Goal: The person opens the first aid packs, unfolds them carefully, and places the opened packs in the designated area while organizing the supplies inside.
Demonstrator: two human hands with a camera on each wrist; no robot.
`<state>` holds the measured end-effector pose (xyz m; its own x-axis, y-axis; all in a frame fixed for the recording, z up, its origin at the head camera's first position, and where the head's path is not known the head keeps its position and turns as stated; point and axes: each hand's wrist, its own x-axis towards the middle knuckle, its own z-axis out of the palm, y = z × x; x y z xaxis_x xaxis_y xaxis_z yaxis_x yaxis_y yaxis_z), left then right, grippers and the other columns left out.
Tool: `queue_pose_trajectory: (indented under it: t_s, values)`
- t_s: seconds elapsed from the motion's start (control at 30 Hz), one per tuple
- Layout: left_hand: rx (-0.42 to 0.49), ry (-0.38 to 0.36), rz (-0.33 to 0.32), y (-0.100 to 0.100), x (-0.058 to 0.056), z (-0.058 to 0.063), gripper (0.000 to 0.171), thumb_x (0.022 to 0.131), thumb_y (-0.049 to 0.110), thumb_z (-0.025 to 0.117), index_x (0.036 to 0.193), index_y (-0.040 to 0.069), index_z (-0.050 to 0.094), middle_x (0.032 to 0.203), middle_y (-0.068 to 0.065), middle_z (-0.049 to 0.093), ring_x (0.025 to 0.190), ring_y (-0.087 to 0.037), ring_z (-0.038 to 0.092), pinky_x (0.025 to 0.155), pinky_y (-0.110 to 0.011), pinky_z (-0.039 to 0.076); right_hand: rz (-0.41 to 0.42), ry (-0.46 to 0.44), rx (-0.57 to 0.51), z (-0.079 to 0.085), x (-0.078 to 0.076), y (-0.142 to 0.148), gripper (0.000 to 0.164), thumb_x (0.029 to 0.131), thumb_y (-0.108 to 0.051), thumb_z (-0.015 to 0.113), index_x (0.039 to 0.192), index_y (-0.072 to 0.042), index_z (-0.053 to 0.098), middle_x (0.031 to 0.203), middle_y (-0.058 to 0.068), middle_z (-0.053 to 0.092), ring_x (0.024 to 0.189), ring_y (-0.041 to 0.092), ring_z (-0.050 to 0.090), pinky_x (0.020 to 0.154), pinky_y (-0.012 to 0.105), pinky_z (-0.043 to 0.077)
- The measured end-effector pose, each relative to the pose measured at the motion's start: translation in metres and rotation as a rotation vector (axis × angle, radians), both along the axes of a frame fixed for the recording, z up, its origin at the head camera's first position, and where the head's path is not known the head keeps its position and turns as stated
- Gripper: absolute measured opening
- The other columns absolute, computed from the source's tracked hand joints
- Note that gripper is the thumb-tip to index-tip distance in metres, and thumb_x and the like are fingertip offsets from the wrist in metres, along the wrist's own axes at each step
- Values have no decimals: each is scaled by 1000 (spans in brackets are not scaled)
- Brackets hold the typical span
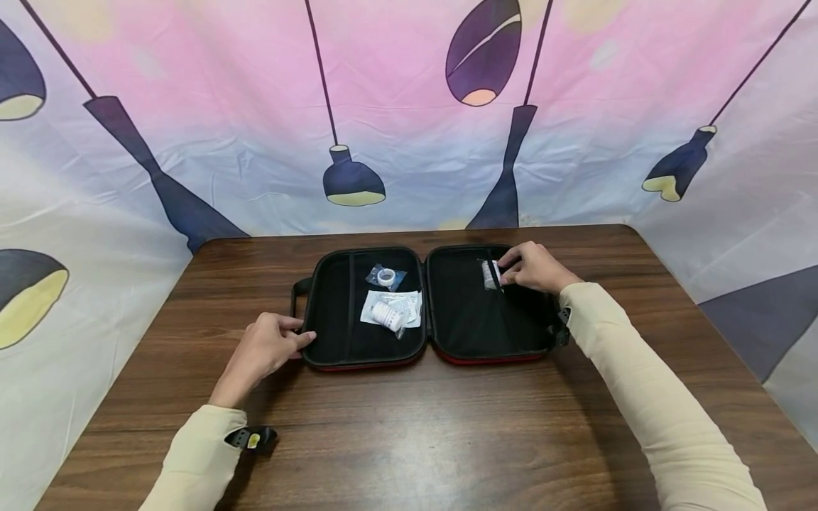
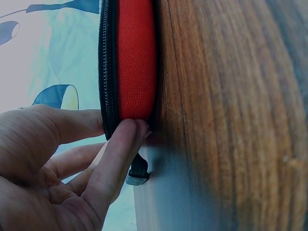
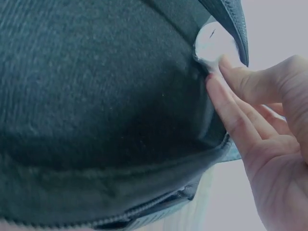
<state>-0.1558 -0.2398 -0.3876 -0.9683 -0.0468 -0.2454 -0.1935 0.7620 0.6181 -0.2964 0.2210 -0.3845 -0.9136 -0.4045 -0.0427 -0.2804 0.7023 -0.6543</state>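
A black-lined zip case (image 1: pixel 332 312) with a red outer shell (image 2: pixel 137 57) lies spread open on the table. At its left front corner my left hand (image 1: pixel 268 348) grips the edge, thumb and fingers on the zip rim and red side. My right hand (image 1: pixel 533 268) reaches into the right half and pinches a white bandage roll (image 1: pixel 490 275) beside the black elastic strap (image 1: pixel 493 266). The round end of that roll (image 3: pixel 214 43) shows at my fingertips in the right wrist view.
In the left half sit a white tape roll (image 1: pixel 386 277) in a clear packet, flat white packets (image 1: pixel 412 304) and another wrapped white roll (image 1: pixel 386 315) on top of them. A carry handle (image 1: pixel 297 291) sticks out left. Behind the wooden table (image 1: pixel 409 440) hangs a printed cloth (image 1: pixel 255 142).
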Motion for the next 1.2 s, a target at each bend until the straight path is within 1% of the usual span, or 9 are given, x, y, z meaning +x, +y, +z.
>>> queue_pose_trajectory:
  t_s: [0.1, 0.3, 0.43, 0.57, 0.63, 0.73, 0.83, 0.97, 1.2]
  values:
    - [1, -2, -1, 0, 0, 1, 55, 99, 28, 68, 138, -8, 56, 77, -4, 70, 78, -21, 73, 63, -34, 50, -6, -3, -5, -2, 0, -2, 30, 90, 5, 71, 119, 10, 68, 109, 25, 72, 93, 32, 73, 80, 44, 59]
    - [-1, 2, 0, 1, 0, 0, 54, 99, 27, 69, 138, -8, 57, 76, -5, 70, 75, -19, 72, 60, -33, 47, -6, -9, -17, -6, 0, -8, 30, 91, 9, 66, 121, 12, 66, 114, 29, 69, 100, 37, 71, 84, 46, 58]
    - [-2, 7, 0, 1, 0, 0, 54, 99, 27, 69, 138, -8, 57, 76, -4, 70, 75, -19, 72, 60, -33, 48, -18, -22, -15, -4, 1, -7, 30, 91, 9, 67, 120, 12, 67, 110, 27, 71, 99, 36, 72, 83, 45, 58]
    - [-2, 8, 1, 1, 0, 0, 54, 98, 27, 69, 137, -8, 57, 77, -4, 70, 75, -19, 72, 60, -32, 47, -6, -15, -3, 1, 1, -3, 30, 91, 6, 69, 120, 11, 67, 104, 24, 73, 94, 33, 73, 79, 41, 58]
    - [-2, 8, 1, 1, 0, 0, 54, 98, 27, 69, 137, -8, 57, 77, -5, 70, 74, -19, 72, 59, -32, 47, 2, -6, -1, 4, 1, -2, 30, 90, 7, 69, 120, 11, 67, 103, 24, 73, 92, 32, 73, 75, 39, 57]
    - [-1, 5, 4, 1, 0, 0, 53, 98, 26, 69, 137, -8, 57, 77, -5, 70, 74, -18, 72, 60, -33, 47, 15, 26, 14, 10, 1, -3, 30, 91, 6, 69, 120, 10, 67, 109, 25, 71, 92, 32, 73, 75, 41, 57]
    - [0, 2, 6, 0, 0, 0, 54, 98, 27, 69, 138, -8, 57, 78, -5, 71, 75, -19, 72, 61, -33, 48, 23, 57, 27, 17, 3, -7, 30, 91, 2, 71, 121, 9, 68, 115, 25, 69, 96, 34, 71, 80, 45, 58]
    - [-1, -4, 3, 0, 0, 1, 55, 99, 28, 69, 138, -9, 57, 79, -4, 71, 75, -18, 72, 61, -33, 49, 61, 84, 26, 22, 5, -17, 32, 92, -2, 73, 122, 8, 68, 117, 24, 68, 99, 35, 70, 85, 49, 57]
    - [-16, 4, -2, 1, 0, -1, 53, 99, 26, 69, 137, -8, 58, 82, -4, 72, 74, -17, 72, 62, -33, 49, 150, 96, 7, 24, 10, -42, 35, 91, -4, 75, 124, 6, 67, 118, 22, 69, 96, 30, 70, 81, 44, 59]
